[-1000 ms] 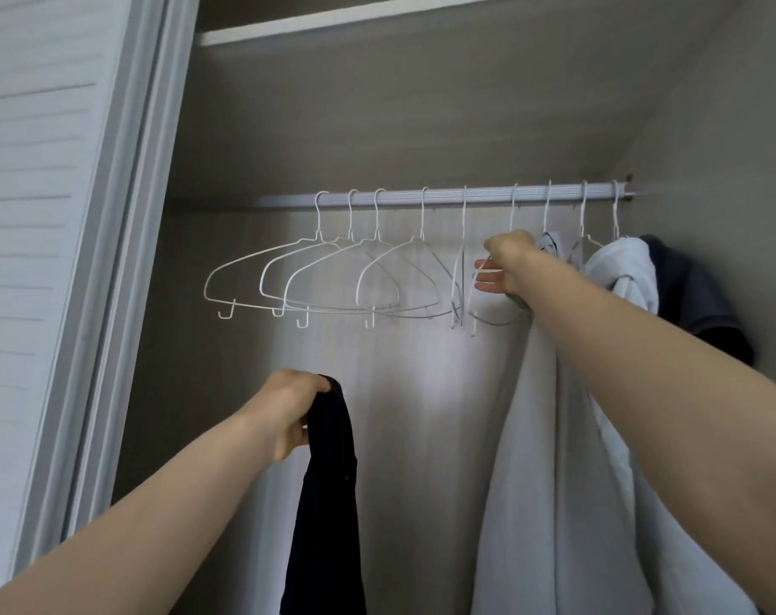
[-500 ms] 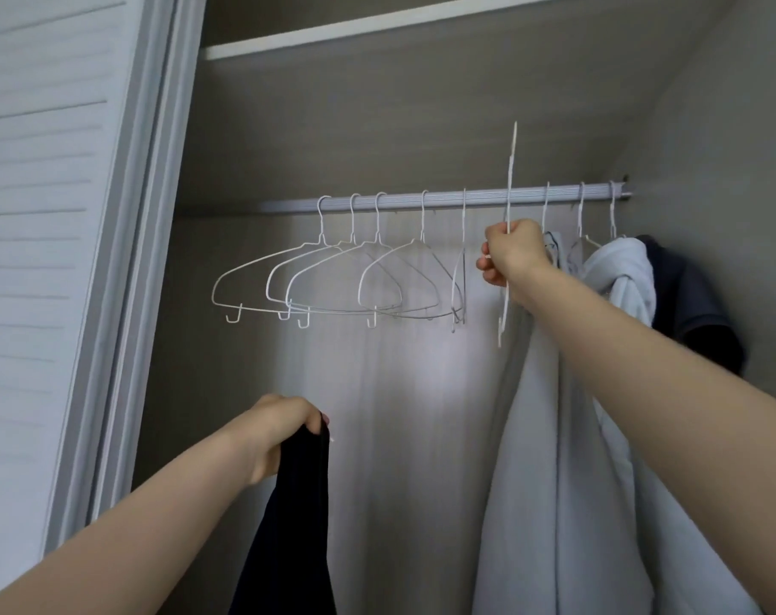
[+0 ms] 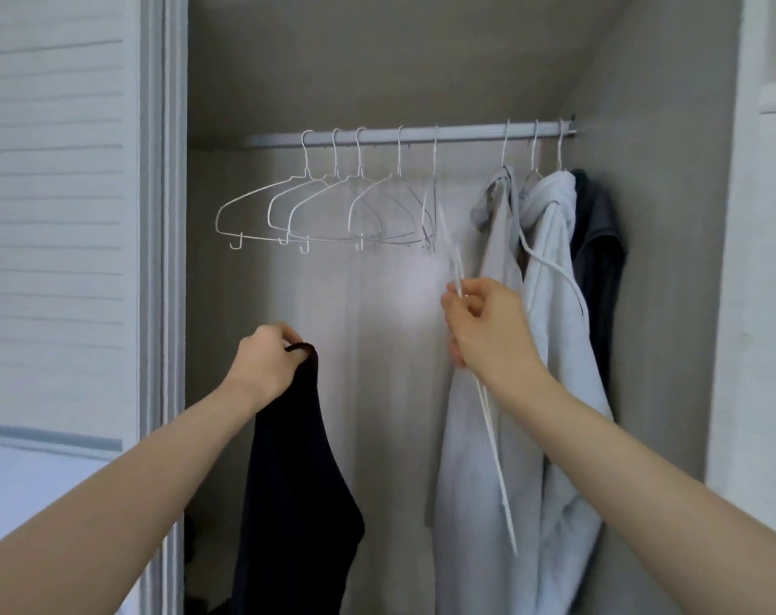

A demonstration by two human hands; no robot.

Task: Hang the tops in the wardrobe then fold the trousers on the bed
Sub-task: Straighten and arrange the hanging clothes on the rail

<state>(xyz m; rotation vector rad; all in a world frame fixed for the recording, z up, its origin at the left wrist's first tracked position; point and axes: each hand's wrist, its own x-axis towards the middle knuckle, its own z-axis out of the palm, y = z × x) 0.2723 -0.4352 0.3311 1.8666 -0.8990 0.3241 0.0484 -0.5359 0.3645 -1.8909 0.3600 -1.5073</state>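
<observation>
Left hand (image 3: 268, 370) is curled tight round the top edge of a black top (image 3: 295, 477), which hangs straight down from the fist in front of the open wardrobe. Left of that arm stands a slatted white sliding door (image 3: 49, 224), with its pale grey frame (image 3: 162, 259) running top to bottom beside the opening. Inside, the wardrobe's back wall (image 3: 377, 326) is a light wood-grain panel and a sloping ceiling comes down toward the right. A grey rail (image 3: 457, 136) crosses the upper part. On its left half hang five empty white wire hangers (image 3: 328, 210), bunched together and overlapping. Right of them the rail is bare for a stretch. Below that stretch the right hand (image 3: 488, 330) pinches a loose white wire hanger (image 3: 492, 437) between thumb and fingertips; the hanger is off the rail, seen nearly edge-on and blurred, tilted from upper left to lower right across the hand. The black top and this hanger are apart, with the back wall showing between them. Further right three hangers carry clothes: a light grey top (image 3: 501, 259), a white hooded top (image 3: 554, 304) with a drawstring looping down, and a dark grey top (image 3: 599, 255) against the side wall (image 3: 670, 259).
</observation>
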